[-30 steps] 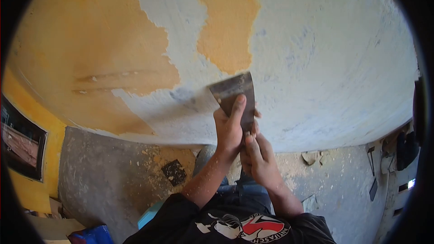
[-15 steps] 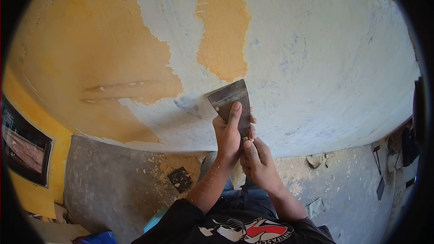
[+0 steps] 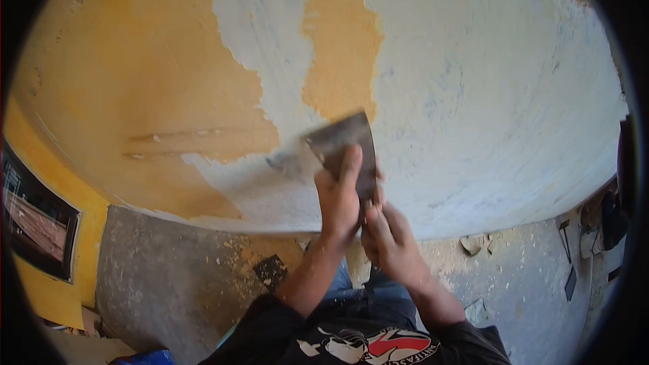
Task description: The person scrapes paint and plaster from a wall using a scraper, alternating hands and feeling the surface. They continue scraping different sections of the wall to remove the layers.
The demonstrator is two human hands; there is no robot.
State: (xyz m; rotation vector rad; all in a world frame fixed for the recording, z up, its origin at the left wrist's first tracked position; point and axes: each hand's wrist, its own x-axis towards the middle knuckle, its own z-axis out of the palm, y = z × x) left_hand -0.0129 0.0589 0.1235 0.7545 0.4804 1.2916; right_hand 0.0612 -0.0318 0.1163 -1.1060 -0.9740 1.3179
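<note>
A wide dark metal scraper (image 3: 346, 138) is held up against the wall, its broad edge just below a strip of orange paint (image 3: 343, 47). My left hand (image 3: 340, 192) is closed round the blade, thumb lying flat on its near face and fingers behind it. Lower down, my right hand (image 3: 391, 236) is wrapped round the handle, which is mostly hidden by the fingers. The hands are close together. Some motion blur softens the blade and hands.
Pale bare wall (image 3: 473, 94) spreads right, with a large orange painted area (image 3: 155, 81) left. Paint flakes and a dark square piece (image 3: 270, 271) lie on the grey floor (image 3: 169, 277). A dark-framed window (image 3: 40, 223) is at far left, a blue item (image 3: 145, 358) below.
Both hands and the scraper have shifted slightly upward against the wall, towards the orange strip. The view has moved a little, so the wall patches appear slightly lower and to the right.
</note>
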